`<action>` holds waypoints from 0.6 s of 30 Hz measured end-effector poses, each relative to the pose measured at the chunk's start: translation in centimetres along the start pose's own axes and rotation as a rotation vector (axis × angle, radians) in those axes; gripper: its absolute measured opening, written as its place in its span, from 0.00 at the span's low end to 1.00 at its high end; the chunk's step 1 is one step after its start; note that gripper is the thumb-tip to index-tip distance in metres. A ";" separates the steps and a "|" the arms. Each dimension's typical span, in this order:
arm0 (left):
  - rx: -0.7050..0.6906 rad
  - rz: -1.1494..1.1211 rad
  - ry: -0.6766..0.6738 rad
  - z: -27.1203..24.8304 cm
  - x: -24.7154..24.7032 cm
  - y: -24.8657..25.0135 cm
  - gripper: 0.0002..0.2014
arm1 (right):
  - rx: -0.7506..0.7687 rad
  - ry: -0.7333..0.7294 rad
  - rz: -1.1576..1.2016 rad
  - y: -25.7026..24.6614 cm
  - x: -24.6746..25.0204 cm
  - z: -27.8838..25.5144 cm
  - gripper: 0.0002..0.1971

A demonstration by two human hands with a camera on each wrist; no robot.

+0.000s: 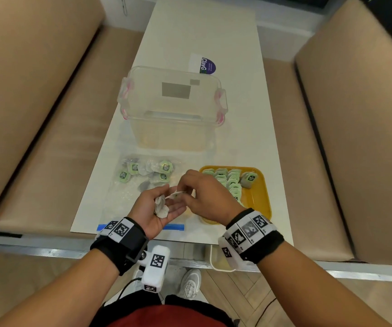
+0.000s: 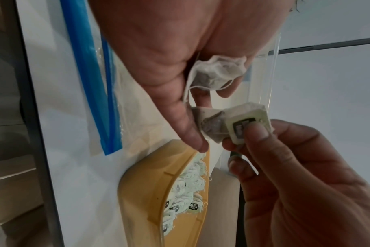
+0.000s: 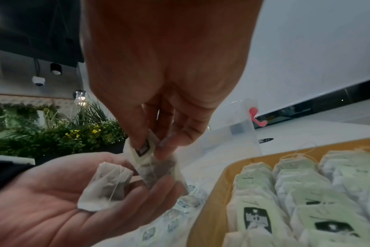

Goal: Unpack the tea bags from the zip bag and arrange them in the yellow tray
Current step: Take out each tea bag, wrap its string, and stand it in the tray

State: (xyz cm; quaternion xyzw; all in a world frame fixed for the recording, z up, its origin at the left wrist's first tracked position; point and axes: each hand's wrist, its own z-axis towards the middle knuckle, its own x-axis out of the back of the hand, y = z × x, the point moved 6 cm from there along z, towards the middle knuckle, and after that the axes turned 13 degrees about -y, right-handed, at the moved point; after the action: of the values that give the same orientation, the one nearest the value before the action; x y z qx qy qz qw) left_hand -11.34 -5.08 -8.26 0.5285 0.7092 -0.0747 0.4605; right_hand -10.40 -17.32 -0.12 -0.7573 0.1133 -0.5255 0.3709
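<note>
The left hand (image 1: 159,207) lies palm up and relaxed, just left of the tray (image 1: 262,197), with one tea bag (image 1: 161,207) resting loose on the palm; its fingers are nearly straight and clamp nothing. The right hand (image 1: 204,197) pinches a second tea bag (image 2: 232,127) by its paper tag between thumb and fingertips (image 2: 254,133), a narrow grip, with the pouch hanging below and touching the left fingers. So two bags are in hand, both over the table (image 1: 214,31) just left of the tray. These bags look very light, soft and crushable: thin paper pouches, each with a fine string and a small stiff tag. The tag seems the best hold, being flat and firm; squeezing the pouch could tear it, and the strings look apt to tangle with each other. In the tray, bags stand overlapped in about three rows, too tightly packed for an exact count, plus one bag (image 1: 249,180) lying apart to the right of the rows. Further left of the tray the zip bag (image 1: 124,197) lies flat on the table with at least five green tags showing through it, so several remain to unpack. Beyond the tray stands one clear box (image 1: 171,109) with pink clips.
</note>
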 end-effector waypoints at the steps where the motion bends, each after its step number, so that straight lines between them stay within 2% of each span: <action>1: 0.003 0.001 0.002 0.1 -0.1 -0.1 0.16 | -0.014 -0.001 0.014 0.2 0.1 0.0 0.02; 5: 0.024 0.010 -0.016 0.1 -0.7 -0.3 0.15 | -0.079 0.037 0.112 0.8 0.6 -0.2 0.03; 11: 0.011 -0.052 -0.013 -0.2 -0.9 -0.4 0.15 | -0.183 0.113 0.454 1.8 1.0 -0.3 0.12; 15: 0.035 -0.036 -0.002 -0.4 -1.3 -0.5 0.12 | -0.265 0.143 0.479 2.7 1.4 -0.2 0.06; 18: 0.036 -0.030 0.018 -0.5 -1.2 -0.4 0.10 | -0.240 0.165 0.411 2.2 2.3 -0.7 0.02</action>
State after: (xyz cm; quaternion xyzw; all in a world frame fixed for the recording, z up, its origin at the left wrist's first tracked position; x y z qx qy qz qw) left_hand -11.93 -5.79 -7.26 0.5267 0.7199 -0.0897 0.4431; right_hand -9.51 -20.48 0.16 -0.7115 0.3565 -0.4819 0.3667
